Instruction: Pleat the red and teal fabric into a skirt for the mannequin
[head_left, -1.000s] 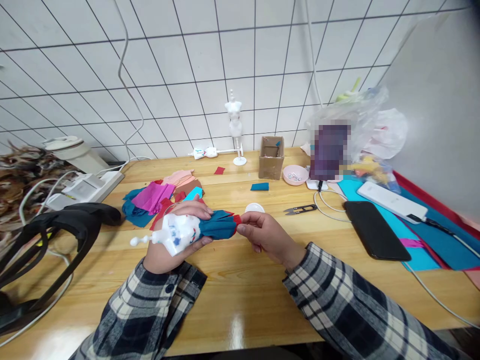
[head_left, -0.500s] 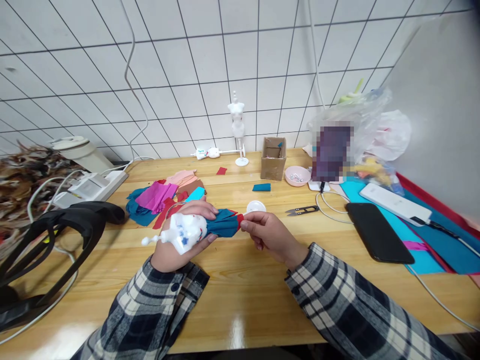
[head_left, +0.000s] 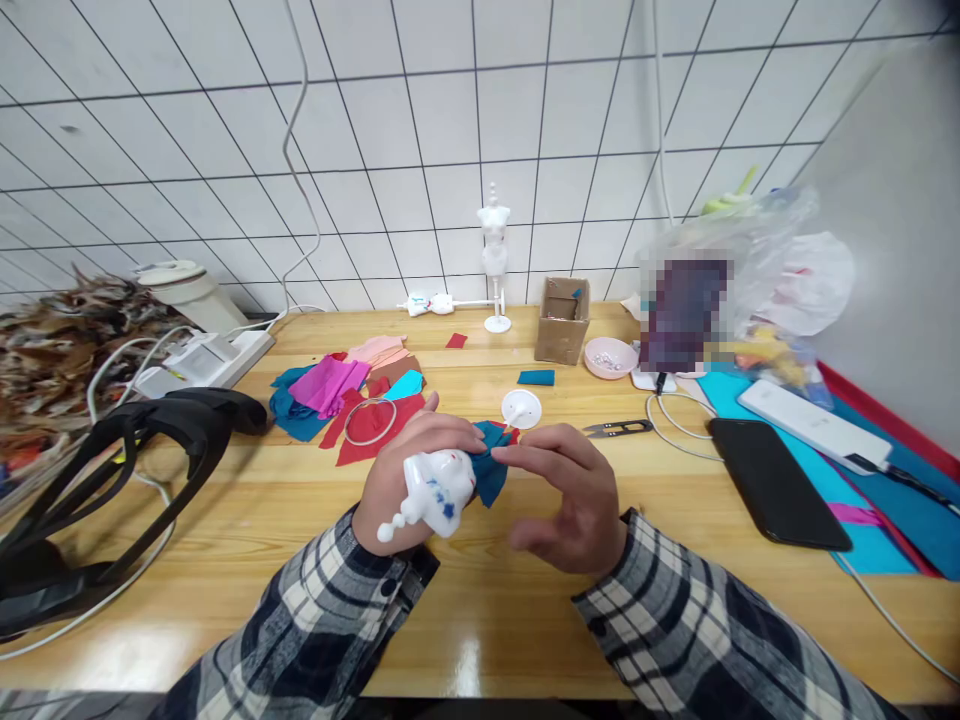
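A small white mannequin [head_left: 439,490] with blue marks on its chest lies tilted in my left hand [head_left: 397,460], its neck knob toward me. My left fingers are wrapped round its body from behind. Teal cloth [head_left: 491,462] covers its lower part, with a bit of red cloth showing beyond it. The round white base [head_left: 521,408] of the stand points away from me. My right hand [head_left: 574,495] has thumb and fingers apart, and its fingertips touch the teal cloth's right side.
Cloth scraps [head_left: 330,385] and a metal ring [head_left: 370,421] lie left. Behind are another mannequin [head_left: 495,250], a cardboard box [head_left: 562,335] and a pink bowl [head_left: 610,358]. Thread snips [head_left: 621,429] and a black phone [head_left: 780,484] lie right; a black headset frame [head_left: 150,480] stands left.
My left hand has turned the mannequin, so its base now points farther away from me. My right hand has released its pinch near the red cloth and opened. The view has shifted slightly left.
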